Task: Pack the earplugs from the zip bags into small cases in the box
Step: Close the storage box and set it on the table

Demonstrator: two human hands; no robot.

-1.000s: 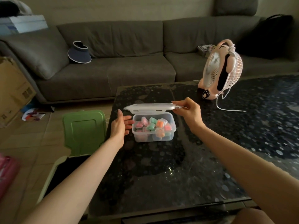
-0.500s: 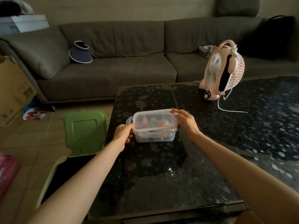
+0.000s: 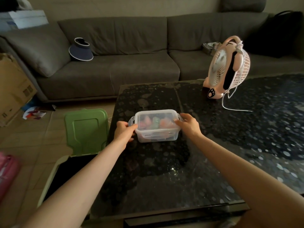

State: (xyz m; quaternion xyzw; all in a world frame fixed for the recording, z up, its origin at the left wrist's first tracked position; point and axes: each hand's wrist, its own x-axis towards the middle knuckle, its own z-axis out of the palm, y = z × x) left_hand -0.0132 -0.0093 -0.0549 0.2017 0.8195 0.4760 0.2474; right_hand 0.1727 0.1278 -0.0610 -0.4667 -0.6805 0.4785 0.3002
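Observation:
A clear plastic box [image 3: 157,136] stands on the dark glass table [image 3: 164,186], with its clear lid [image 3: 156,115] lying flat on top. Through the lid show several small pink, green and orange cases [image 3: 156,123]. My left hand [image 3: 123,131] grips the box's left end by the side latch. At the right end my right hand [image 3: 188,125] curls its fingers over the lid's edge by the other latch. No zip bags are in view.
A pink desk fan [image 3: 227,68] with a white cord stands at the table's back right. A green-lidded bin [image 3: 85,130] stands open on the floor left of the table. A grey sofa [image 3: 115,63] with a visor cap [image 3: 81,50] runs behind; a cardboard box [image 3: 13,89] stands far left.
One second ago my right hand held the lid raised above the open box. The lid came down onto the box, and both hands now grip its two ends.

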